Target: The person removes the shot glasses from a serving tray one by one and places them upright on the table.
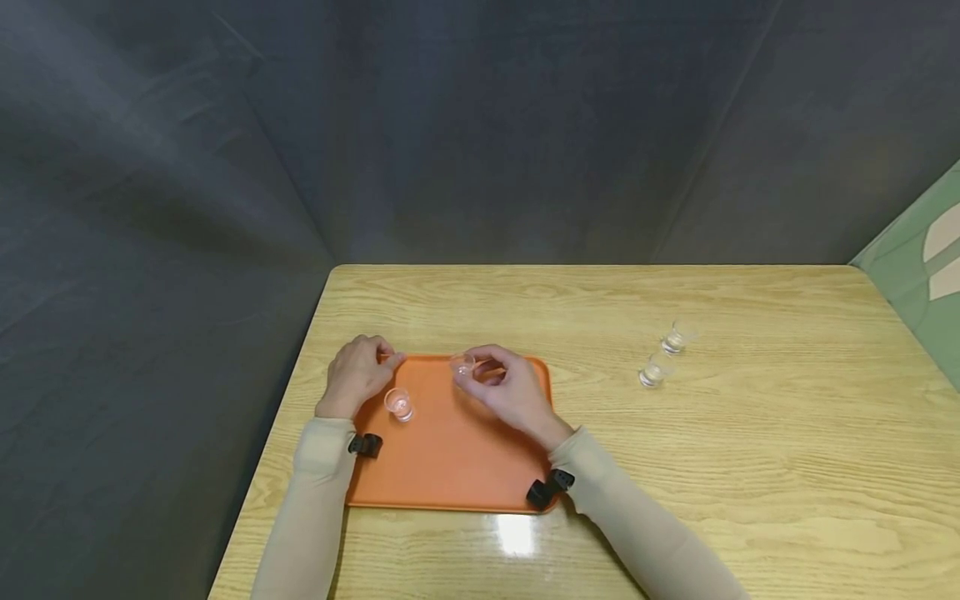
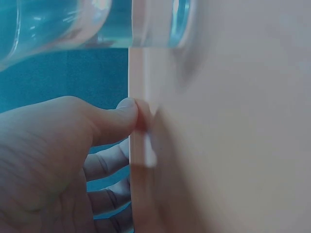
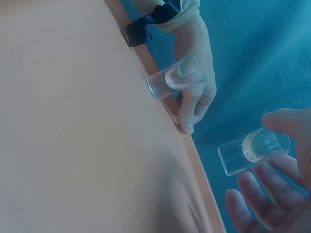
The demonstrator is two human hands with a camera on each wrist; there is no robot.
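An orange tray (image 1: 450, 458) lies on the table. At its far left corner my left hand (image 1: 351, 379) holds the rim, with the thumb (image 2: 125, 112) on the edge and the other fingers along the outer side. My right hand (image 1: 513, 396) pinches a small clear shot glass (image 3: 235, 156) between thumb and fingers, above the far edge of the tray. The glass looks upright and apart from the tray. Another shot glass (image 1: 400, 406) stands on the tray's left part, close to my left hand.
Two more clear shot glasses, a farther one (image 1: 677, 339) and a nearer one (image 1: 654, 372), stand on the wooden table (image 1: 750, 467) right of the tray. Dark cloth (image 1: 510, 150) hangs behind the table and along its left side.
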